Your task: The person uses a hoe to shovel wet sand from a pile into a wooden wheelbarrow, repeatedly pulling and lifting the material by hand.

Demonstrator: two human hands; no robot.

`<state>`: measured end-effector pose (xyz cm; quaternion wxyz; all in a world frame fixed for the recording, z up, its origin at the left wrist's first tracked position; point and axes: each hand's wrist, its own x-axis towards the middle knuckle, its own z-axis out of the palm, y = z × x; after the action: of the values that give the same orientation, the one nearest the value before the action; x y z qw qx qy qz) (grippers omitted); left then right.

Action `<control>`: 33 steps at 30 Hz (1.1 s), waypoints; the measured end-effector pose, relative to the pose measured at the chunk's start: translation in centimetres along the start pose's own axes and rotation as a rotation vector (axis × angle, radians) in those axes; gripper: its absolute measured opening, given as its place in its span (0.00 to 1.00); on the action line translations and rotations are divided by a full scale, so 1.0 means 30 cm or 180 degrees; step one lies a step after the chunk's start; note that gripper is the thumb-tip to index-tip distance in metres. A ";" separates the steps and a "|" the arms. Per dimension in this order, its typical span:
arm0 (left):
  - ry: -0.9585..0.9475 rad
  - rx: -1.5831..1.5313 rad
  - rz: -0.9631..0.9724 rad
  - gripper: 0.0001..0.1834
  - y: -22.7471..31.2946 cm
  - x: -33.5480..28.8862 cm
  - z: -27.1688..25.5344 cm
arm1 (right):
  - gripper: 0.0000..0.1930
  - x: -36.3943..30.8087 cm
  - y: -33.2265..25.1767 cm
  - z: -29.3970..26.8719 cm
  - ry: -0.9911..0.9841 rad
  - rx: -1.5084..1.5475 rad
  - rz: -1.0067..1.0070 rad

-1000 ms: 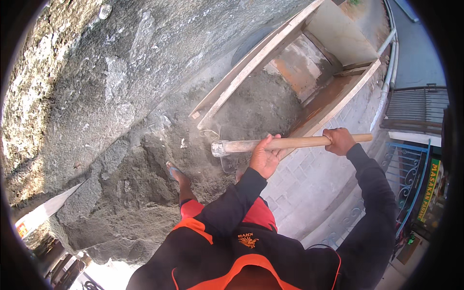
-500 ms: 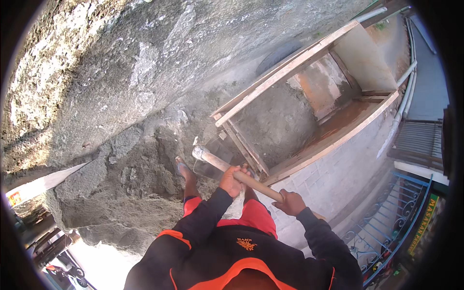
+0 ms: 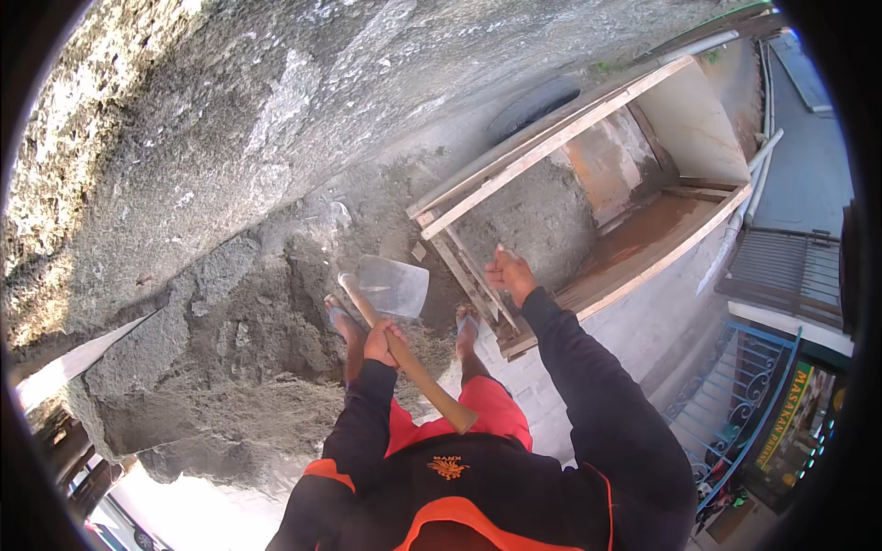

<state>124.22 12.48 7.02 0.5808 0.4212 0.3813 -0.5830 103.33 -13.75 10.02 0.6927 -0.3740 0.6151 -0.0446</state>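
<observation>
My left hand (image 3: 381,342) is wrapped around the wooden handle of a hoe (image 3: 423,378). The handle slants from its head near my left foot down to its butt end in front of my shorts. Its broad grey blade (image 3: 393,286) lies flat over the ground between my feet. My right hand (image 3: 512,275) is off the handle, stretched forward over the near end of a wooden trough (image 3: 597,118). Its fingers are loosely bent and partly apart, one poking out, with nothing visible in them. Grey wet mortar or sand (image 3: 533,216) fills the trough's near part.
To my left lies a heap of grey sand or mortar (image 3: 202,367), beside a rough cement wall (image 3: 230,119). A dark tyre-like round object (image 3: 535,108) rests between wall and trough. Pale paving (image 3: 634,331) runs along the right, toward a blue metal gate (image 3: 735,395) and pipes (image 3: 761,179).
My right hand has let go of the hoe handle and reached forward over the trough's edge. My left hand has shifted left, and the handle is now steeper, with the blade plainly visible.
</observation>
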 end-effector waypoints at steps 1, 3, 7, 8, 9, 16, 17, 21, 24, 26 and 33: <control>0.0072 -0.0033 0.0016 0.06 0.035 -0.001 -0.032 | 0.29 0.090 -0.022 -0.002 0.0302 0.0424 0.0030; -0.0171 -0.0057 -0.0318 0.05 0.099 0.009 -0.093 | 0.32 0.251 -0.070 0.044 0.0823 0.1096 0.0054; 0.0092 -0.0089 -0.0326 0.05 0.111 -0.021 -0.154 | 0.33 0.418 -0.147 0.267 0.0557 0.2044 -0.0197; 0.0115 -0.0119 -0.0342 0.05 0.099 -0.019 -0.164 | 0.33 0.434 -0.155 0.304 0.0561 0.2015 -0.0167; 0.0210 -0.0129 -0.0401 0.06 0.090 -0.014 -0.174 | 0.31 0.451 -0.169 0.340 0.0856 0.1624 -0.0313; 0.0302 0.0300 -0.0463 0.08 0.049 -0.043 -0.221 | 0.22 0.400 -0.362 0.443 0.0397 0.1251 -0.1215; 0.0259 0.0322 -0.0457 0.08 0.066 -0.038 -0.207 | 0.22 0.414 -0.330 0.416 0.0613 0.1149 -0.1089; 0.0447 0.0089 -0.0499 0.07 0.070 -0.049 -0.236 | 0.24 0.359 -0.163 0.368 0.0585 0.1201 -0.0934; 0.0439 0.0002 -0.0551 0.08 0.094 0.030 -0.237 | 0.31 0.411 -0.133 0.292 0.0328 0.1170 -0.0938; 0.0552 -0.0058 -0.0505 0.08 0.096 0.084 -0.250 | 0.31 0.460 -0.125 0.314 0.0201 0.1066 -0.0952; 0.0558 0.0050 0.0110 0.07 -0.011 0.116 -0.189 | 0.36 0.342 -0.089 0.343 0.0605 0.0279 -0.0782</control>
<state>124.26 16.54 1.76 0.5519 0.4816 0.4188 -0.5367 115.97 -16.25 2.78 0.6364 -0.4100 0.6249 -0.1909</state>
